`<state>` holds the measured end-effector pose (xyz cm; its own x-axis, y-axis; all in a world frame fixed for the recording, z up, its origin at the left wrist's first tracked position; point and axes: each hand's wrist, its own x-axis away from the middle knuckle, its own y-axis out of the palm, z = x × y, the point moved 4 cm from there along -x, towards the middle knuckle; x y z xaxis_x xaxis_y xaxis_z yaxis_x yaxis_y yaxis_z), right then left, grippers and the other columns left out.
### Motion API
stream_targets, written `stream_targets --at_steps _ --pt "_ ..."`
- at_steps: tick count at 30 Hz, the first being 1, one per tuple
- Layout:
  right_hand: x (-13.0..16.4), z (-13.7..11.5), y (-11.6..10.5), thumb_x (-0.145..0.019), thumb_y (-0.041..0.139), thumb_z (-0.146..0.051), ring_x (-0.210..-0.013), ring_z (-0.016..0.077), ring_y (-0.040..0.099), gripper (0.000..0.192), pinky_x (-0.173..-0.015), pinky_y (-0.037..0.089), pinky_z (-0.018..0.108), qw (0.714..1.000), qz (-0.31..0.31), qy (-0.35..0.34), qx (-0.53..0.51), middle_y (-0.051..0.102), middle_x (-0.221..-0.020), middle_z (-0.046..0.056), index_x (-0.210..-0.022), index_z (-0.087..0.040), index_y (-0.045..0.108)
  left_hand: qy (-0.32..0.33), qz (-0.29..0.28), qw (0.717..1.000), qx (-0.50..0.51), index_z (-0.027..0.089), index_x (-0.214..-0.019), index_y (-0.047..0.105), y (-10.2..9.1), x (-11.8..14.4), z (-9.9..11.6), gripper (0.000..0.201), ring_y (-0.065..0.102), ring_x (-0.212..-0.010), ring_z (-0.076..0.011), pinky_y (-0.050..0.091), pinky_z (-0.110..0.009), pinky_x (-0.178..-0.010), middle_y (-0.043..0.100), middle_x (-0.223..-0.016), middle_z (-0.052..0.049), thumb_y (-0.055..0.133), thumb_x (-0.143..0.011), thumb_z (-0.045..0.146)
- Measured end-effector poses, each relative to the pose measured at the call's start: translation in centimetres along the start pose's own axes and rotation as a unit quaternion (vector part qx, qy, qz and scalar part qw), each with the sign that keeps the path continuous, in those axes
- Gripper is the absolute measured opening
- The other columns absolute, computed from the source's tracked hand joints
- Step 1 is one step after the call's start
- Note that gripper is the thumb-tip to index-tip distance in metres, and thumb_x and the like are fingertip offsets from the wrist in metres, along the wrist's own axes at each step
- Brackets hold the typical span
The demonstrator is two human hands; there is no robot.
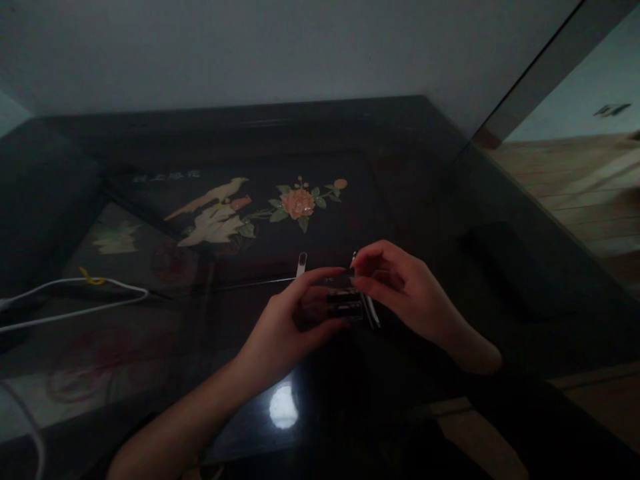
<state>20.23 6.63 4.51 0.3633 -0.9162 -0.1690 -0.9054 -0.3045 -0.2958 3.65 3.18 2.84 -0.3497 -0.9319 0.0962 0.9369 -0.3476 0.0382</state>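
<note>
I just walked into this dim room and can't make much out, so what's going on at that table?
A person is working with both bare hands above a dark glossy table inlaid with a bird and a flower. The left hand grips a small dark object; what it is cannot be told in this light. The right hand pinches thin metal pieces at that object. A small metal piece lies just beyond the hands, and a white cable runs along the left.

Pale row of characters (167,177) on dark lacquered table top (410,173), upper left of bird-and-flower inlay (235,210) (too blurred and dim to read). No readable label, brand or number on small dark item (345,305) held between hands.
</note>
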Motion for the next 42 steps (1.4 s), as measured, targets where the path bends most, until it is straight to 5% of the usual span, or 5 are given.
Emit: stream_targets --at_steps 6,20,32,36,42 --pt "0.1 -0.5 -0.3 -0.089 0.062 -0.023 -0.083 0.0139 0.062 0.016 -0.069 0.05 0.024 1.0 0.003 -0.017 0.023 0.063 -0.092 0.002 -0.105 -0.02 0.062 -0.035 0.001 0.989 0.146 0.021 -0.117 0.055 -0.1 -0.2 0.1 0.052 0.073 -0.091 -0.0131 0.059 -0.018 -0.079 0.075 -0.1 0.001 0.073 -0.072 0.001" --pt "0.5 -0.8 0.0 -0.091 0.06 -0.025 -0.08 0.0132 0.063 0.02 -0.067 0.051 0.023 0.997 -0.027 -0.045 0.059 0.064 -0.096 0.003 -0.11 -0.02 0.063 -0.009 -0.008 0.983 0.185 0.023 -0.119 0.056 -0.1 0.0 0.3 0.053 0.072 -0.095 -0.0157 0.059 -0.021 -0.082 0.074 -0.106 -0.002 0.073 -0.074 0.0" --pt "0.5 -1.4 -0.2 -0.089 0.061 -0.021 -0.08 0.0154 0.063 0.024 -0.066 0.054 0.027 0.989 0.027 -0.092 0.11 0.063 -0.1 0.004 -0.113 -0.024 0.064 0.01 0.016 0.999 0.032 0.024 -0.13 0.053 -0.3 0.4 0.4 0.058 0.073 -0.094 -0.0224 0.061 -0.032 -0.084 0.074 -0.111 -0.007 0.072 -0.077 0.011" --pt "1.3 -2.3 -0.3 -0.084 0.066 -0.013 -0.09 0.0202 0.059 0.023 -0.072 0.053 0.033 0.944 0.13 -0.204 0.226 0.06 -0.102 0.006 -0.103 -0.025 0.07 0.059 0.043 0.993 -0.091 0.025 -0.132 0.053 -0.6 0.6 0.6 0.059 0.074 -0.091 -0.0199 0.06 -0.027 -0.084 0.075 -0.107 -0.004 0.074 -0.077 0.015" --pt "2.0 -2.9 0.7 -0.085 0.064 -0.012 -0.089 0.0207 0.058 0.017 -0.076 0.05 0.038 0.907 0.093 -0.302 0.279 0.061 -0.096 0.006 -0.091 -0.025 0.072 0.106 0.065 0.973 -0.194 0.024 -0.136 0.049 -0.8 1.0 0.8 0.064 0.073 -0.088 -0.0172 0.058 -0.023 -0.082 0.076 -0.107 -0.002 0.074 -0.078 0.017"
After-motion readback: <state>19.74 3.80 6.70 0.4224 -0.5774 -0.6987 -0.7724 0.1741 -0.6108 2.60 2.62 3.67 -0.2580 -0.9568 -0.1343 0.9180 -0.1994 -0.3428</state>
